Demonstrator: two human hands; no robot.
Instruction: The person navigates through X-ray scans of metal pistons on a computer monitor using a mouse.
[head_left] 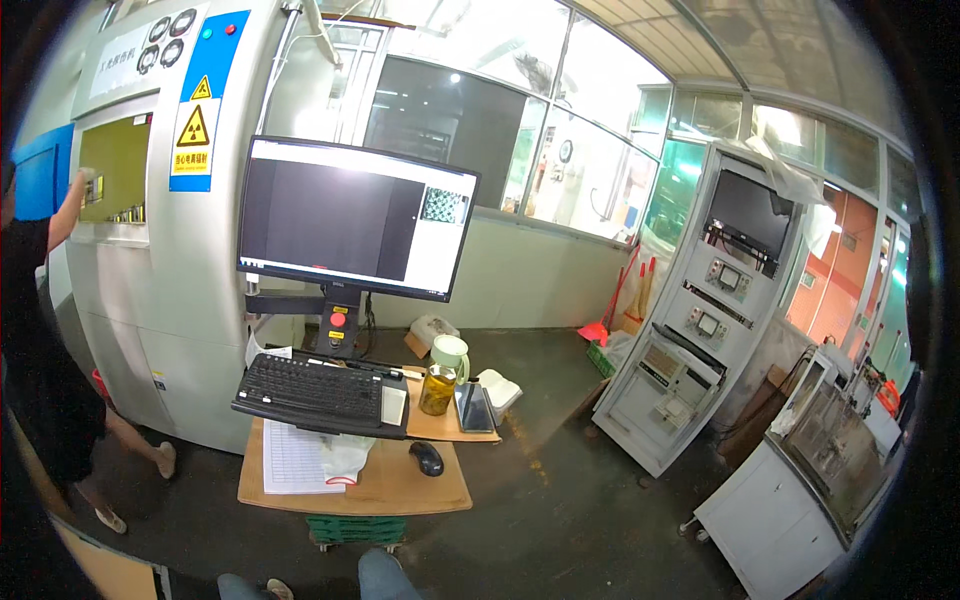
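Neither of my hands shows in the head view; only my knees in blue jeans (385,578) appear at the bottom edge. In front of me stands a small wooden desk (400,487) with a black keyboard (320,392), a black mouse (427,458), a sheet of printed paper (295,458), a phone (473,407) and a jar of yellow liquid with a pale green lid (441,375). Above it a monitor (352,217) shows a dark window. At the left another person in black (40,340) reaches a hand up to the window of a large grey cabinet machine (180,300).
A white equipment rack with instruments and a dark screen (700,310) stands at the right. A white cabinet with a glass-topped unit (810,470) sits at the lower right. Brooms and a red dustpan (615,310) lean near the wall. A green crate (355,528) lies under the desk.
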